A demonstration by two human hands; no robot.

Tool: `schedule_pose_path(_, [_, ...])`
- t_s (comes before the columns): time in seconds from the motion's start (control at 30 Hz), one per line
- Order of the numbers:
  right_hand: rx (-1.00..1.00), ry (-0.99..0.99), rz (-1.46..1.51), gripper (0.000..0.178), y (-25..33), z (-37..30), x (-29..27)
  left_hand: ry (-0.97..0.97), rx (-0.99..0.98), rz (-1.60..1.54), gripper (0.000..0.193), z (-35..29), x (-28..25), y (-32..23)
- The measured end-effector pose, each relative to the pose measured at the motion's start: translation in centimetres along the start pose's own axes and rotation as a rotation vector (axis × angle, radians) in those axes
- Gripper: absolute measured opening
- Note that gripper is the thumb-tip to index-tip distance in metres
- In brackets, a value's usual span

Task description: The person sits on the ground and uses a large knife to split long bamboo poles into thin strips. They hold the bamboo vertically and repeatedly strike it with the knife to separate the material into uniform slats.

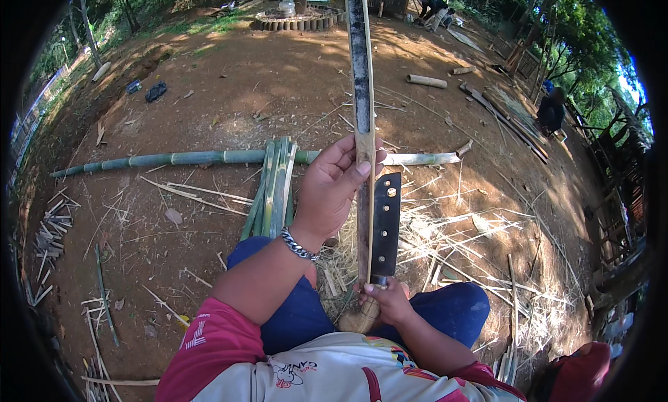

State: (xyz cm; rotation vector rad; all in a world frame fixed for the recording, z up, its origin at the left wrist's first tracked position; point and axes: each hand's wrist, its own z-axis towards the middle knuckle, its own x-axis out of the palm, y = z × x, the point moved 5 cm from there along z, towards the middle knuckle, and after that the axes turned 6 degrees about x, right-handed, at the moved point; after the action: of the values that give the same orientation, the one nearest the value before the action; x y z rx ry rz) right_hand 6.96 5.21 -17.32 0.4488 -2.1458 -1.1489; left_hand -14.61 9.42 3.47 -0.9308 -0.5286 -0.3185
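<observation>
My left hand is closed around a long split bamboo strip, thumb across its front. The strip stands nearly upright before me; its upper end runs out of the head view, and dark patches mark its inner face. Low in front of my lap, my right hand grips a broad knife with a black blade and a thick wooden handle. Several round holes or studs dot the blade. It points upward, just right of the strip. My right fingers lie close to the strip's lower end; whether they pinch it is unclear.
A green bamboo pole lies crosswise ahead, with split bamboo pieces leaning on it. Pale shavings cover the ground at right. Small offcuts lie far left. Other people sit or bend at the far right and back.
</observation>
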Motion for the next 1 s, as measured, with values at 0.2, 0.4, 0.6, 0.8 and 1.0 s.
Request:
schedule_pose_path(0.2, [-0.010, -0.026, -0.083, 0.029, 0.7, -0.3, 0.6, 0.113, -0.143, -0.041, 0.062, -1.4, 0.4, 1.6])
schedule_pose_path(0.4, [-0.137, -0.259, -0.249, 0.028, 2.1, -0.7, -0.7, 0.125, -0.145, 0.059, 0.053, -1.7, 1.3, 2.2])
schedule_pose_path(0.6, [-0.439, -0.706, -0.642, 0.016, 13.1, -5.0, -2.4, 0.171, -0.288, 0.030, 0.030, -3.0, 3.1, 3.0])
schedule_pose_path(0.8, [-0.936, -0.906, -1.284, 0.026, 21.8, -9.6, -0.9, 0.229, -0.412, 0.013, 0.030, -4.2, 4.5, 4.1])
schedule_pose_path(1.0, [-1.194, -0.801, -1.675, 0.036, 24.2, -10.2, 2.1, 0.488, -0.220, 0.565, 0.020, -6.2, 4.5, 4.6])
